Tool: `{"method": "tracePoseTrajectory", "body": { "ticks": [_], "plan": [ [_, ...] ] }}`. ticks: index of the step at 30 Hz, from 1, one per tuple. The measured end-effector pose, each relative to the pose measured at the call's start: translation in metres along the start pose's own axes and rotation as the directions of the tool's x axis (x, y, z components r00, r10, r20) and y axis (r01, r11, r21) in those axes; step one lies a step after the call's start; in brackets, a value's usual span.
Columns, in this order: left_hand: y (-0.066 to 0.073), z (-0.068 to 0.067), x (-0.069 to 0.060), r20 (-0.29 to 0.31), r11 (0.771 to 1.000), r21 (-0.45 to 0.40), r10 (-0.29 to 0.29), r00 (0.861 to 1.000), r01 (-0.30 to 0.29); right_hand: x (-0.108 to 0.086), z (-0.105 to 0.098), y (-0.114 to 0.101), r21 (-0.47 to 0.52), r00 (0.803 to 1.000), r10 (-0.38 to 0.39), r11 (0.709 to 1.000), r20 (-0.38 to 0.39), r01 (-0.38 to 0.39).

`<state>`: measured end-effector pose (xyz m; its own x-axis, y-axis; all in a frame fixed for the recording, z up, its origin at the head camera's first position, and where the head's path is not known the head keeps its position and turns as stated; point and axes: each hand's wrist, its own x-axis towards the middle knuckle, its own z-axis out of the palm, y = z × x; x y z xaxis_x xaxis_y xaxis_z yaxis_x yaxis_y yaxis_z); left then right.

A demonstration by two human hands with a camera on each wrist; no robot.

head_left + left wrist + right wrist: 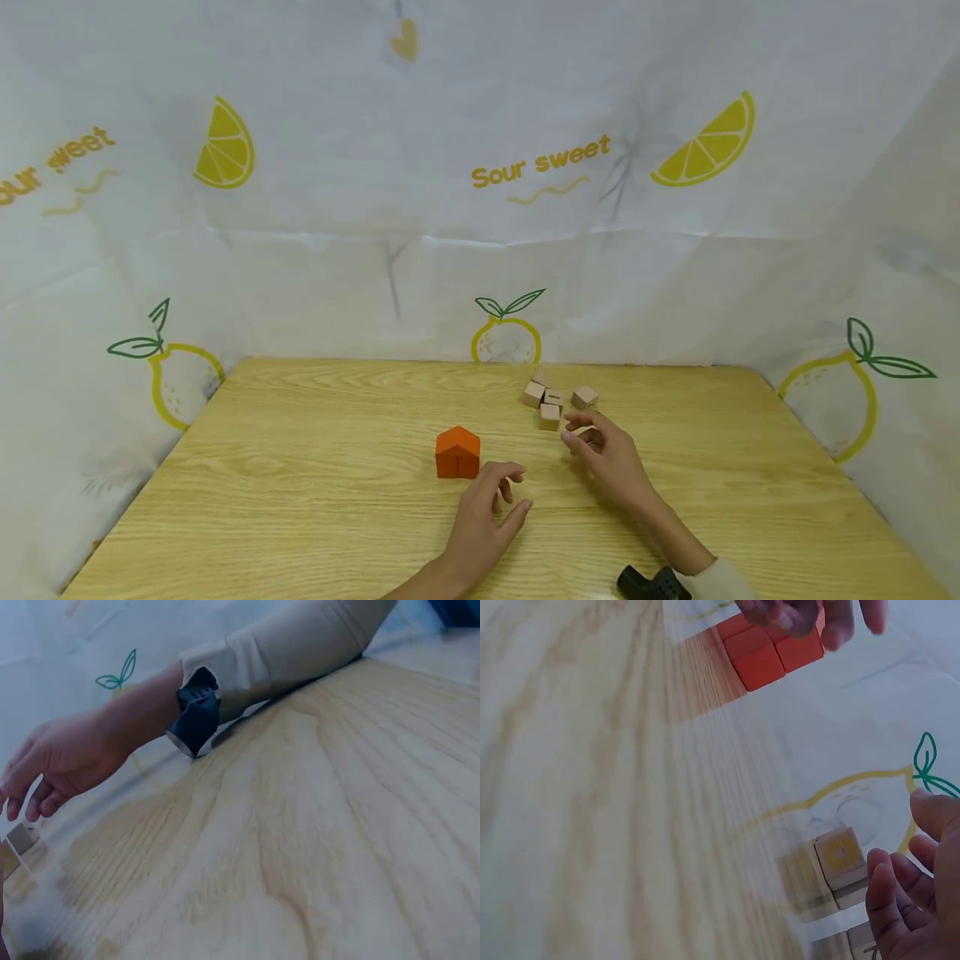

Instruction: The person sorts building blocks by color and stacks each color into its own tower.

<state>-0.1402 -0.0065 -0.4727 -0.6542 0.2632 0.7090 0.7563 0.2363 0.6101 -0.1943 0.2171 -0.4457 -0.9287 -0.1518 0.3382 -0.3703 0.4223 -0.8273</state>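
Orange blocks stand together in a small house shape, with a peaked top and a seam down the front. Just right of them my left hand hovers with loosely bent fingers, thumb apart, and nothing in its grasp. My right hand is beside the nearest plain wooden cube, its fingers relaxed and slightly curved; whether it touches the cube is unclear. Behind that lie several more wooden blocks, and one cube sits a little apart. In the right wrist view, my left fingers partly cover the orange blocks.
The wood-grain table has a lemon-print sheet hanging behind and along its sides. A black device is on my right wrist near the cream sleeve.
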Motion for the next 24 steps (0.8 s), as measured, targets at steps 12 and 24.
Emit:
{"method": "tracePoseTrajectory", "body": {
  "ticks": [12, 24],
  "plan": [
    [-0.026, 0.036, 0.035, -0.056, 0.989, 0.076, -0.123, 0.991, 0.127, 0.013, 0.004, 0.021, -0.023, 0.999, 0.022, 0.999, -0.025, -0.022],
    [-0.04, 0.054, 0.059, -0.112, 0.914, 0.289, -0.263, 0.958, 0.285, 0.026, 0.007, 0.028, -0.109, 0.999, 0.006, 0.994, -0.031, -0.01]
  ]
}}
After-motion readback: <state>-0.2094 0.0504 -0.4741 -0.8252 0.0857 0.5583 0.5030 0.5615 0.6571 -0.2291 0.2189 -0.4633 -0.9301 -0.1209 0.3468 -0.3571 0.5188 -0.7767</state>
